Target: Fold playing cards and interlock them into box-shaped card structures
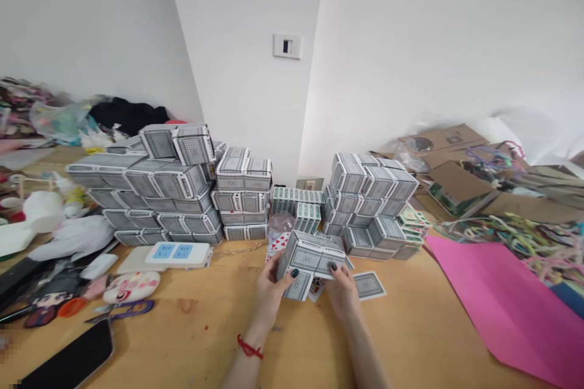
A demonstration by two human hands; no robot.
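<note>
Between my two hands is a block of joined boxes folded from playing cards (311,250), their grey patterned backs facing outward. My left hand (272,282) grips its left side, thumb on the front face. My right hand (341,282) holds the right end, thumb on top. A loose playing card (368,285) lies back-up just right of my right hand. Red-suited cards (277,244) show behind the block. Stacks of similar card boxes stand at left (159,194), centre left (243,194) and right (365,200). Green-edged card pieces (308,216) sit behind.
A white power strip (179,253), small scissors (121,310) and a black phone (68,355) lie on the left. At the right are a pink sheet (506,310), tangled cords (515,249) and cardboard boxes (465,185). A white wall (241,24) rises behind the wooden table (196,352).
</note>
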